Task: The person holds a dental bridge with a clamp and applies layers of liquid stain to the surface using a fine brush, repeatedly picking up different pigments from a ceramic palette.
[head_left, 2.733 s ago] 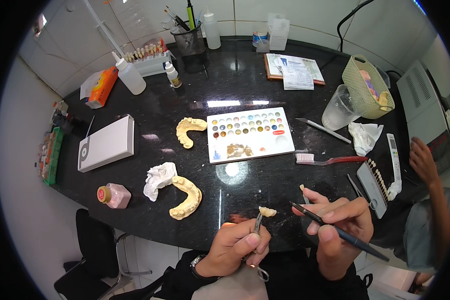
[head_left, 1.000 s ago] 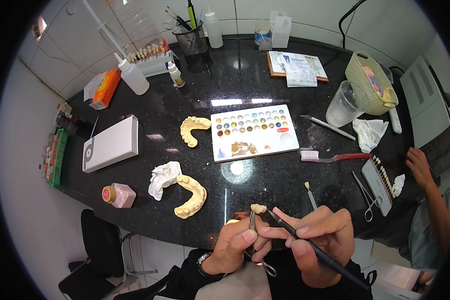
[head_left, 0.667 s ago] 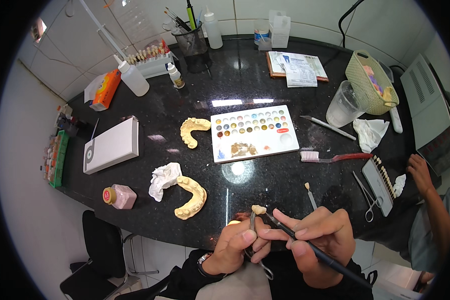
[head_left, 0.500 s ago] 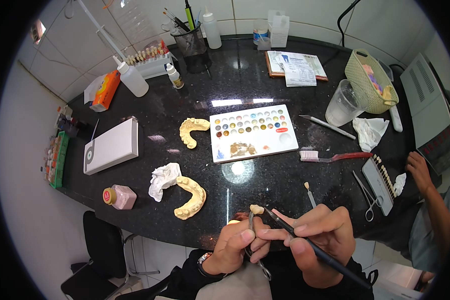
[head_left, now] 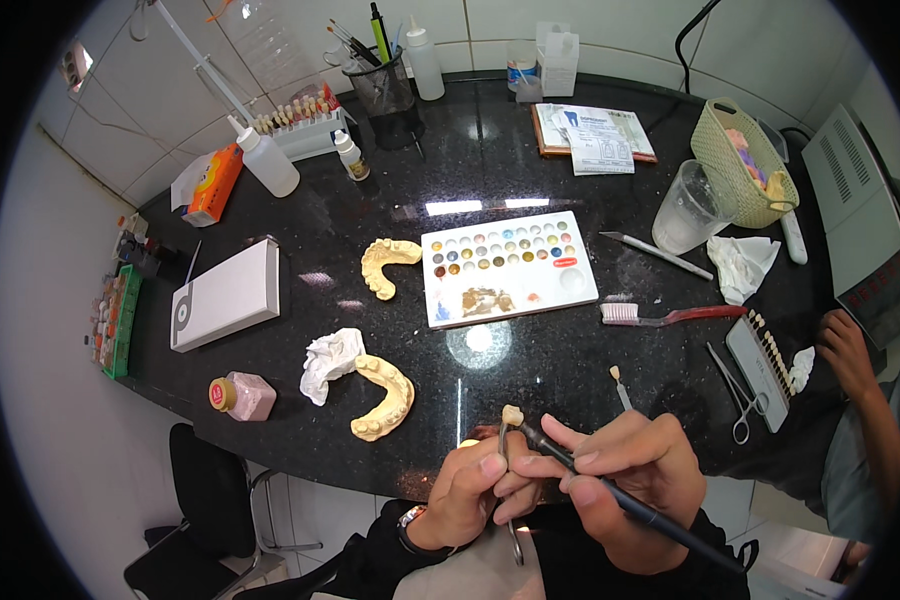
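Note:
My left hand (head_left: 470, 490) is closed around slim metal locking forceps (head_left: 504, 452), whose tips hold a small cream tooth crown (head_left: 512, 414) upright. Pinched in my right hand (head_left: 640, 480) is a black-handled brush (head_left: 660, 517), slanting up to the left. Its tip lies just right of the crown; whether they touch I cannot tell. My fingers meet between the two tools. Beyond them a white palette (head_left: 550, 292) carries rows of coloured stain wells and brown smears. Two plaster jaw models, a near one (head_left: 398, 400) and a far one (head_left: 376, 272), stand to the left.
A crumpled tissue (head_left: 330, 366) touches the near model. Left are a pink jar (head_left: 250, 396) and a white box (head_left: 232, 295). Right lie a red toothbrush (head_left: 670, 316), scissor-handled forceps (head_left: 738, 400), a tooth shade guide (head_left: 755, 370) and a plastic cup (head_left: 685, 215). Another person's hand (head_left: 845, 350) rests at far right.
The crown and forceps have turned more upright. The brush tip has shifted slightly down and left, to beside the crown's base. Both hands keep their hold.

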A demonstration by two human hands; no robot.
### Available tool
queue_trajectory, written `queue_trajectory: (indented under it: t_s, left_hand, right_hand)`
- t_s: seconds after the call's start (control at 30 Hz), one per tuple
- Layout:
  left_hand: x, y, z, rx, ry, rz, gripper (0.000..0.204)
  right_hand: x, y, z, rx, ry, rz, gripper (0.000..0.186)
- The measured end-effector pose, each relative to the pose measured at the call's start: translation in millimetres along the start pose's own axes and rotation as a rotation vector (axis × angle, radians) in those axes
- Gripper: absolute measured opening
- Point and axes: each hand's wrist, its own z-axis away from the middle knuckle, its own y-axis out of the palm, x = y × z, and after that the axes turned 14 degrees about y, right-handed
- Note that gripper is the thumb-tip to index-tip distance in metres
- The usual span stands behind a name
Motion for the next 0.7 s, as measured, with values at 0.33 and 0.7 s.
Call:
queue_trajectory:
  t_s: [0.33, 0.7]
  left_hand:
    - [1, -4, -1, 0.055, 0.01, 0.072, 0.038]
    - [-2, 0, -1, 0.018, -0.017, 0.006, 0.038]
  right_hand:
    - [1, 2, 0, -0.018, 0.013, -0.012, 0.019]
    - [1, 0, -2, 0.008, -0.01, 0.064, 0.018]
